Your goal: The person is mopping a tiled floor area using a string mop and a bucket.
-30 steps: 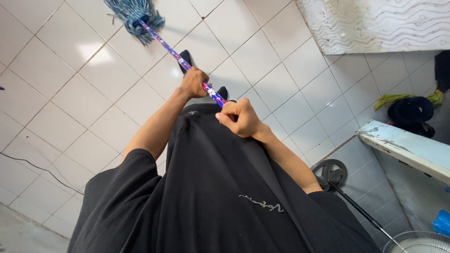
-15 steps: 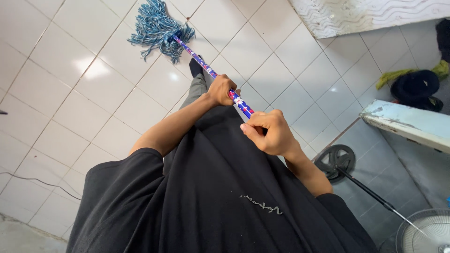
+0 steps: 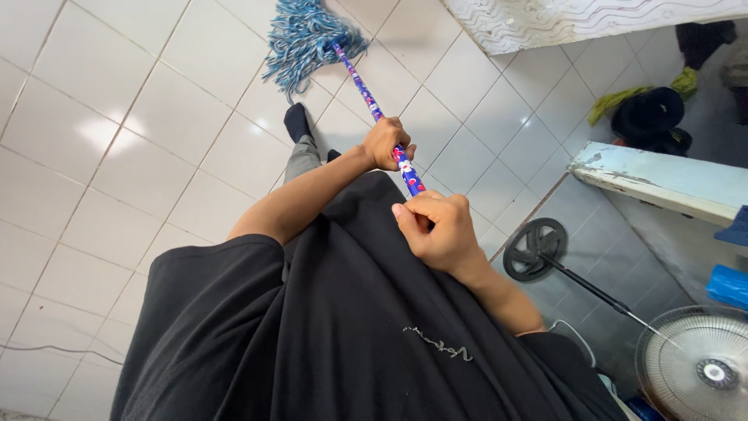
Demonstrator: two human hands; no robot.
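I hold a mop with a blue patterned handle (image 3: 366, 90) in both hands. My left hand (image 3: 386, 143) grips the handle lower down, ahead of my body. My right hand (image 3: 436, 230) is closed around the handle's top end, close to my black shirt. The blue stringy mop head (image 3: 305, 39) lies spread on the white tiled floor (image 3: 140, 132) at the top of the view. One foot in a dark sock (image 3: 296, 122) stands just below and left of the mop head.
A white patterned mat (image 3: 576, 19) lies at the top right. A pale ledge (image 3: 654, 183) runs along the right, with dark cloth items (image 3: 647, 117) beyond it. A standing fan's round base (image 3: 534, 249), pole and grille (image 3: 697, 370) sit at the lower right.
The mop head has swung to the right across the tiles and both hands have shifted right with the handle. The view has turned so the fan grille shows more.
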